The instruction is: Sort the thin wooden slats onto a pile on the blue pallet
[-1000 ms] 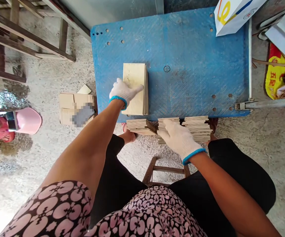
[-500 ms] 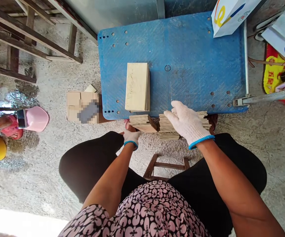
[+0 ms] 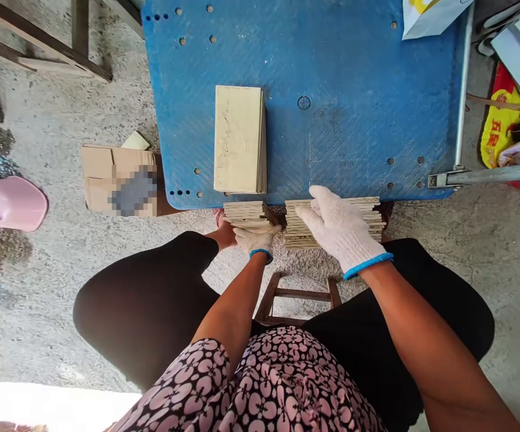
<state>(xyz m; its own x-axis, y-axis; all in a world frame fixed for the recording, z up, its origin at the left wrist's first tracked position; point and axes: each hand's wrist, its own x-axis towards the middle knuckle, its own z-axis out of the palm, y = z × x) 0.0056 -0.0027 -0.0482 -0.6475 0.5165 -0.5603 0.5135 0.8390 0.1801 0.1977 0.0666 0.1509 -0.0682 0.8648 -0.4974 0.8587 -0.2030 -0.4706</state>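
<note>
While the gloved right grip lies spread wide across the taller stack of thin cream tiles, the gloved left grip curls narrow against the near edge of the shorter stack, though whether it holds anything there cannot be told. Both stacks sit by the near edge of the blue perforated counter, and a squared pile of tiles lies flat on it. Even palm pressure and flush edges would seem to keep such thin pieces from slipping
</note>
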